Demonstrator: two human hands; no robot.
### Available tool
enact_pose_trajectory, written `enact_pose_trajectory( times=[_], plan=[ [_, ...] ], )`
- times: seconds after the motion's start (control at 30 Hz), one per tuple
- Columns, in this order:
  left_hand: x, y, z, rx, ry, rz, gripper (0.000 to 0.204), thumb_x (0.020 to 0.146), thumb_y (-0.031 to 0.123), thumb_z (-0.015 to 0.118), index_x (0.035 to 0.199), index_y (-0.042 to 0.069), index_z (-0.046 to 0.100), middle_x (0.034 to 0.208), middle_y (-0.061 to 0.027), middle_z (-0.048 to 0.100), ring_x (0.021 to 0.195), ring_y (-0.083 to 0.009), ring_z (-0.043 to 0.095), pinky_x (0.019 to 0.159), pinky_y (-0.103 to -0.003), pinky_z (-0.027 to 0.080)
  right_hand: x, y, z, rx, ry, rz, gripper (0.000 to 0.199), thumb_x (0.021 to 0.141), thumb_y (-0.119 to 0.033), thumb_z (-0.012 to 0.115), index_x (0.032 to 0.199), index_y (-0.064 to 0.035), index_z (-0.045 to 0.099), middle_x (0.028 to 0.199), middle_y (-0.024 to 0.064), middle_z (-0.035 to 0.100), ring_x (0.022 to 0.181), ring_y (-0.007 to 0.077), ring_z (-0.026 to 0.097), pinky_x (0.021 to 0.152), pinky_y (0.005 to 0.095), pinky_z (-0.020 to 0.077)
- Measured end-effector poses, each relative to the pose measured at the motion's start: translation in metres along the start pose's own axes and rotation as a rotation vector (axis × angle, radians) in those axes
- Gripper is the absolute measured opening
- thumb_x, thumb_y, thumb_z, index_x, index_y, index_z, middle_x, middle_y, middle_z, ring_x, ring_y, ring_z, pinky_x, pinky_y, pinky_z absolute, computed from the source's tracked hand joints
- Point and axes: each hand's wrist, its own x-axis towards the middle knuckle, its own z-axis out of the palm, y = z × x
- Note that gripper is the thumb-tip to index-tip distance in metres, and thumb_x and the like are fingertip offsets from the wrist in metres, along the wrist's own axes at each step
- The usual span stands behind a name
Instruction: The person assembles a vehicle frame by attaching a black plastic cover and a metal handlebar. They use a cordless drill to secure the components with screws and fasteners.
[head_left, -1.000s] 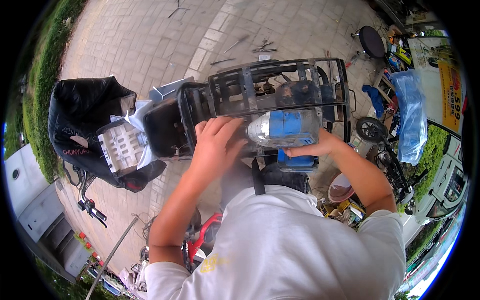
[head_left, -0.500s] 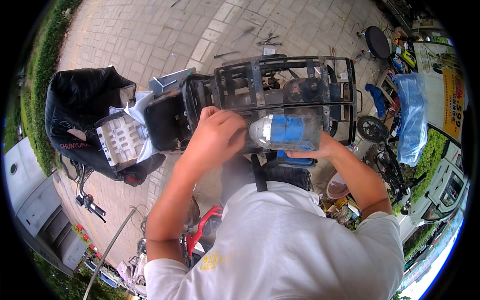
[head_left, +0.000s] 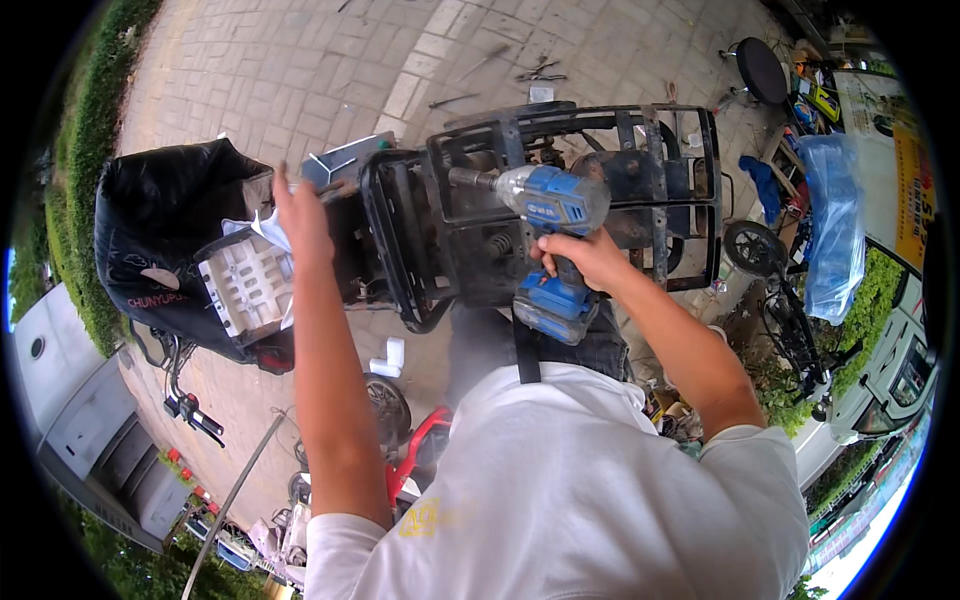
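Gripping blue impact driver (head_left: 555, 195) in right hand (head_left: 580, 262), now shifted farther out over black rack (head_left: 512, 142). Left hand (head_left: 305, 228) withdrawn leftward from driver's socket (head_left: 472, 179), near pale slotted panel (head_left: 248, 285); cannot tell if holding anything. Likely pausing two-handed work.
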Motion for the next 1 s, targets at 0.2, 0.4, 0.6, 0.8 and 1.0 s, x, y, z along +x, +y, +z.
enact_pose_trajectory(
  times=[0.2,0.4,0.6,0.8,1.0],
  plan=[
    [-0.054,-0.089,0.038,0.431,-0.045,0.008,0.045,0.098,0.038,0.041,0.117,0.001,0.057,0.113,-0.0255,0.06,0.106,-0.0418,0.055,0.09,-0.044,0.042,0.06,0.029,0.01,0.193,-0.059,0.209,0.019,0.081,-0.011,0.062,0.094,0.0025,0.06,0.078,0.0158,0.064,0.054,0.0173,0.058,0.051,0.0322,0.0484],
    [-0.071,-0.063,0.048,0.522,-0.062,-0.186,0.056,0.097,0.05,0.033,0.114,0.006,0.062,0.105,-0.0198,0.065,0.101,-0.042,0.058,0.085,-0.045,0.045,0.117,0.05,0.019,0.469,-0.115,0.461,0.021,0.082,-0.013,0.058,0.099,-0.0009,0.059,0.071,0.0094,0.059,0.055,0.0162,0.056,0.052,0.033,0.0494],
    [-0.063,-0.084,0.044,0.479,-0.116,-0.263,0.057,0.096,0.053,0.034,0.117,0.009,0.063,0.105,-0.0213,0.065,0.102,-0.042,0.058,0.087,-0.045,0.045,0.151,0.051,0.013,0.504,-0.192,0.565,0.031,0.084,-0.018,0.052,0.109,0.0004,0.054,0.078,0.0085,0.056,0.06,0.0151,0.051,0.057,0.0318,0.0465],
    [-0.062,-0.079,0.043,0.466,-0.144,-0.285,0.058,0.095,0.054,0.035,0.115,0.008,0.065,0.102,-0.0225,0.065,0.1,-0.0426,0.059,0.086,-0.046,0.045,0.16,0.042,0.015,0.508,-0.195,0.582,0.031,0.083,-0.018,0.054,0.107,0.0017,0.055,0.077,0.0091,0.057,0.059,0.0155,0.053,0.056,0.0331,0.0481],
    [-0.063,-0.079,0.043,0.487,-0.126,-0.284,0.058,0.095,0.053,0.035,0.113,0.007,0.065,0.1,-0.023,0.066,0.098,-0.0432,0.059,0.085,-0.046,0.045,0.169,0.035,0.007,0.388,-0.249,0.595,0.032,0.082,-0.018,0.055,0.107,0.0023,0.055,0.078,0.0093,0.057,0.059,0.0155,0.053,0.056,0.032,0.0473]
  ],
)
